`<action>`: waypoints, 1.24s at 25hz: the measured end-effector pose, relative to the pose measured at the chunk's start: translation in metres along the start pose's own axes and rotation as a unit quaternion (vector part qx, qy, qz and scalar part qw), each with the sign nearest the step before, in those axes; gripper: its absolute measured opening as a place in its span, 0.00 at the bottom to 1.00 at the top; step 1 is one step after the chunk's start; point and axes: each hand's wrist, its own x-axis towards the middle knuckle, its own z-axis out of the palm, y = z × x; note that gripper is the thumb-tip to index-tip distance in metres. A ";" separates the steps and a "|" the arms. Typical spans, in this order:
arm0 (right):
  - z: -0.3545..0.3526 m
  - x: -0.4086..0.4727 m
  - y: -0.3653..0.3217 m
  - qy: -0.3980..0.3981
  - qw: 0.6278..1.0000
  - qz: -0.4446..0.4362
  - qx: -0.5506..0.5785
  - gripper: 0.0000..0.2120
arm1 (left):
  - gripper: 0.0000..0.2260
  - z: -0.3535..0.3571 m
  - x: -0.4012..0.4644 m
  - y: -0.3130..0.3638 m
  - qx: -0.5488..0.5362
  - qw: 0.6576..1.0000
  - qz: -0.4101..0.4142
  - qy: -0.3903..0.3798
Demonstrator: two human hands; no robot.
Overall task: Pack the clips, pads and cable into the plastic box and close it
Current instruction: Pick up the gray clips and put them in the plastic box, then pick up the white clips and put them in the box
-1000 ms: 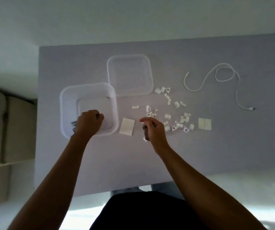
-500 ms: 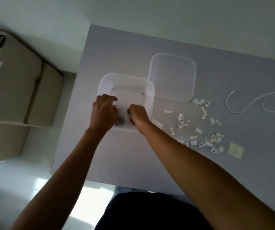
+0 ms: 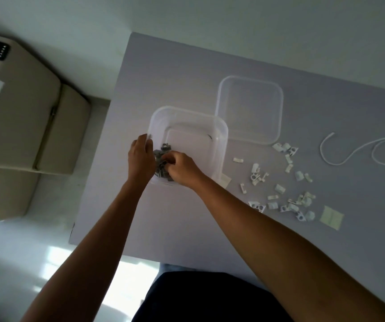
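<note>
The plastic box (image 3: 188, 145) stands open toward the left edge of the table (image 3: 163, 66), its near wall close to the front edge. A small heap of packed clips (image 3: 161, 167) lies in its near left corner, dark through the wall. Both hands work at that corner. The left hand (image 3: 140, 159) rests on the box's left rim, fingers curled over the edge as if to steady it; whether it actually grips the rim cannot be told. The right hand (image 3: 181, 169) reaches over the near wall with its fingers bunched down among the heap; whether it is holding clips or has let them go cannot be told.

Judged from the layout, the packing is at an early-to-middle stage. Outstanding items:
- Loose clips (image 3: 279, 189), a good scatter of them, lie to the right of the box in the middle of the table.
- One pad (image 3: 331, 217) lies at the right end of that scatter; a second pad (image 3: 224, 181) lies just beside the box's near right corner, partly hidden by the right forearm.
- The cable (image 3: 349, 156) lies loosely looped toward the right edge, well apart from the box and running out of view.
- The lid (image 3: 249, 110) lies beyond the box toward the far edge, touching or slightly overlapping its far right corner. Closing is not yet done.

No brand, label or legible writing appears on the box, lid, pads or clips.
</note>
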 end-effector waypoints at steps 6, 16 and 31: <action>-0.009 -0.011 0.012 0.051 0.987 -0.134 -0.072 0.22 | 0.14 0.005 -0.012 0.002 -0.009 1.000 -0.005 0.014; 0.000 0.001 0.040 0.070 0.986 0.005 -0.153 0.19 | 0.15 0.007 -0.019 0.007 0.014 1.000 -0.007 0.008; -0.126 -0.118 0.173 0.426 0.905 0.002 -0.025 0.15 | 0.12 0.117 -0.100 0.135 0.030 0.927 0.344 -0.148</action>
